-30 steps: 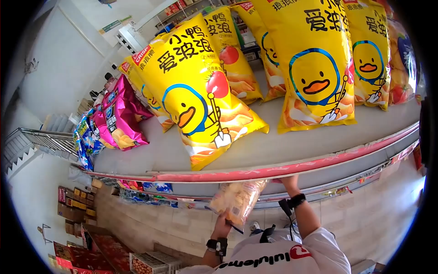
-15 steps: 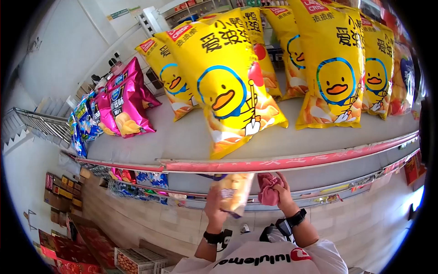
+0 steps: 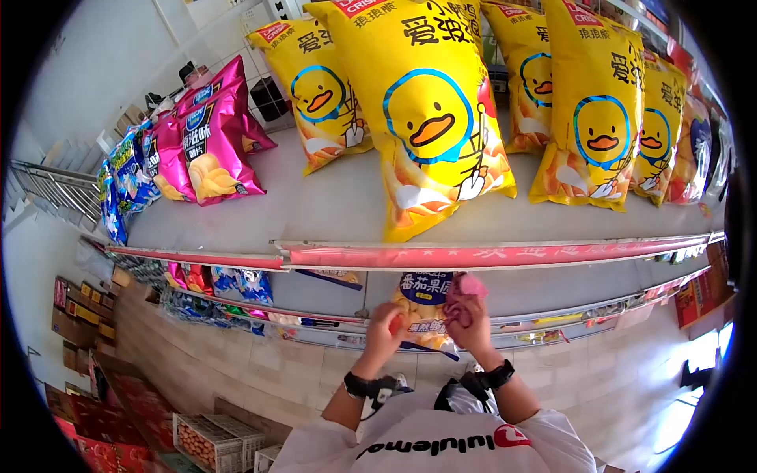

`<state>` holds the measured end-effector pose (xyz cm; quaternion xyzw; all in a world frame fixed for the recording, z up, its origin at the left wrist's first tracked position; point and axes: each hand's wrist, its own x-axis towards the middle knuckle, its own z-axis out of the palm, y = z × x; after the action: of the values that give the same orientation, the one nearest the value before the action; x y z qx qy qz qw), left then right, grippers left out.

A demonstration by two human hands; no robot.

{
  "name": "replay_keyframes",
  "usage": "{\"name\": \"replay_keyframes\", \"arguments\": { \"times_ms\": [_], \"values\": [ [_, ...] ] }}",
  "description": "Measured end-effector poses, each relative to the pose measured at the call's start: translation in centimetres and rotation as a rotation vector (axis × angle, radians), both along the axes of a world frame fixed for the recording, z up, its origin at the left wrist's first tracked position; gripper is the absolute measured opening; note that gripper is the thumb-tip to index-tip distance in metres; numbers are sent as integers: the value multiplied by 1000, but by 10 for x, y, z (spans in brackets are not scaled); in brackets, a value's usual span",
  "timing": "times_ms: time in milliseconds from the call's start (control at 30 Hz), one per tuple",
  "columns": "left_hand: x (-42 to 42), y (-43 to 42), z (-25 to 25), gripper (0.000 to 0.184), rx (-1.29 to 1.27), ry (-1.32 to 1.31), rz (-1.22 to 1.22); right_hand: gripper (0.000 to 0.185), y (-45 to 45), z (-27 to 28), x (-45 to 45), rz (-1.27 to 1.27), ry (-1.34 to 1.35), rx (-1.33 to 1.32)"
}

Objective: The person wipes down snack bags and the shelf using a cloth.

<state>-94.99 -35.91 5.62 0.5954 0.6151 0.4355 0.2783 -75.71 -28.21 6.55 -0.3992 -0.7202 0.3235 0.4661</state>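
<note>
Below the shelf [image 3: 315, 206], my curled left hand [image 3: 383, 331] pinches a blue-and-yellow bag [image 3: 426, 309]; my right hand [image 3: 473, 325] clutches pink cloth [image 3: 458, 312].

The left hand [image 3: 385, 331] holds one side of a snack bag [image 3: 424, 314] — the right hand [image 3: 471, 325] has a pink cloth [image 3: 459, 312] at the other. Yellow bags [image 3: 434, 126] stand above.

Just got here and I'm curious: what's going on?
Someone is handling a snack bag below the upper shelf. Their left hand holds one side of it, and their right hand has a bunched pink cloth at the other. Yellow chip bags stand on the upper shelf.
</note>
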Motion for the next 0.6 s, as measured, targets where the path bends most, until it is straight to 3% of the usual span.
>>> {"name": "replay_keyframes", "arguments": {
  "times_ms": [67, 100, 167, 233, 333, 400, 433, 467, 500, 567, 600],
  "values": [
    [-11, 18, 3, 49, 81, 432, 202, 37, -8, -4, -7, 76, -132, -16],
    [-12, 25, -8, 49, 87, 427, 204, 39, -15, 0, -11, 82, -170, -51],
    [-10, 41, -25, 61, -207, 257, 317, 37, -16, -11, -13, 61, -164, -34],
    [-7, 44, -28, 63, -261, 221, 334, 33, -18, -20, -13, -58, -50, -227],
    [-6, 52, -31, 68, -371, 155, 352, 42, -16, -43, -3, -102, -20, -348],
    [-18, 51, -48, 57, -315, -308, 148, 46, -16, -53, -2, -98, 61, -431],
    [-19, 47, -52, 57, -307, -306, 142, 49, -16, -59, -4, 0, 265, -561],
    [-18, 40, -51, 50, -224, -516, 187, 52, -16, -62, -4, 102, 471, -685],
    [-14, 35, -45, 44, -138, -723, 229, 52, -16, -64, -3, 103, 475, -675],
    [-5, 21, -27, 39, -5, -877, 265, 48, -15, -68, -4, 67, 243, -422],
    [-7, 16, -26, 41, -16, -874, 302, 45, -17, -40, -4, 50, 140, -374]
  ]
}}
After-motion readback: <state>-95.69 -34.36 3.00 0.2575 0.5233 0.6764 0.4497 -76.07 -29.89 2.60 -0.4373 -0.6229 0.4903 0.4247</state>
